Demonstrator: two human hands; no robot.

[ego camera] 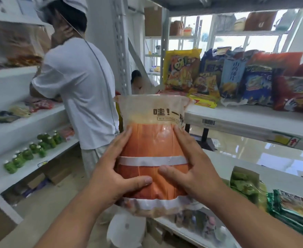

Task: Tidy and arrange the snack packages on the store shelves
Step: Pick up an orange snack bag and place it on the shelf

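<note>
- On the far left, small green bottles (pixel 31 153) with white caps are seen clustered on a lower white shelf (pixel 9 178); the exact count cannot be told, roughly a dozen. Flat, crinkled packets are laid on the shelf above them.
- A person in a white T-shirt (pixel 75 90) and a white cap is seen from behind, turned toward those left shelves.
- The left hand (pixel 116 169) is raised from the lower left, its forearm angled upward; the fingers are spread along the left flank of the snack bag (pixel 152 149) and the thumb is laid across its front, so the bag is gripped.
- The snack bag is held upright in mid-air at the centre, between the two shelving units and above the floor, resting on no shelf. It is a glossy, soft plastic pouch, orange in the body, with two white bands and a pale top printed with dark characters.
- The right hand (pixel 188 169) is pressed against the bag's right flank in mirrored pose, fingers up, thumb across the front.
- On the right shelf (pixel 254 119), shiny crinkled snack packages (pixel 236 81) are stood in a crowded row, yellow, blue and red. Lower right, green packages (pixel 265 196) are stacked.
</note>
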